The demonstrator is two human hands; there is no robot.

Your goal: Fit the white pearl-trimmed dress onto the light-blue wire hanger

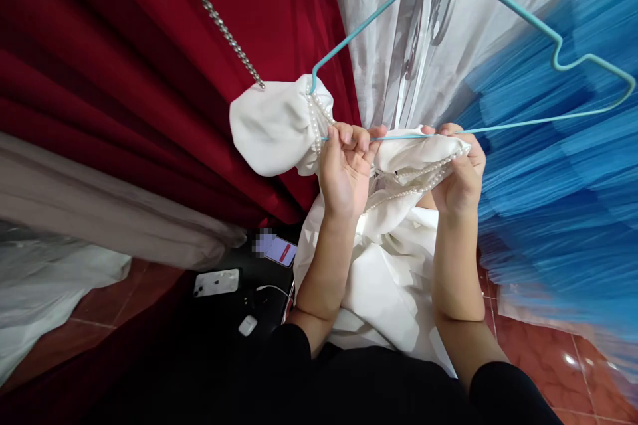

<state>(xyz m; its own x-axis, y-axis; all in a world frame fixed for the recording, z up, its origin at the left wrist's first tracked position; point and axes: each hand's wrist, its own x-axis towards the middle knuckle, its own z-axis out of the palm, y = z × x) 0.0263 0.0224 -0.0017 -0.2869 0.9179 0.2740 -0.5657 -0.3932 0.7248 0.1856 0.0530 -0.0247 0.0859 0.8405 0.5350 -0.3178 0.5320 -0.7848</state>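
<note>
A white garment with pearl-bead trim (391,272) hangs down in front of me, gathered up over a light blue wire hanger (521,124). One puffed white part of it (272,126), edged with pearls, sits at the hanger's left end, where the wire enters the fabric. My left hand (347,169) is closed, its fingers curled at the hanger's lower bar beside the pearl edge. With thumb and fingers, my right hand (461,172) pinches the pearl-trimmed edge of the garment just under the same bar. The hanger's right shoulder is bare of fabric.
Red curtains (199,33) and a beaded chain (214,16) are on the left. Blue ruffled tulle (558,199) fills the right, with white fabric (363,26) behind the hanger. On a black surface at lower left lie two phones (216,282) (282,250) and a white earbud case (248,325).
</note>
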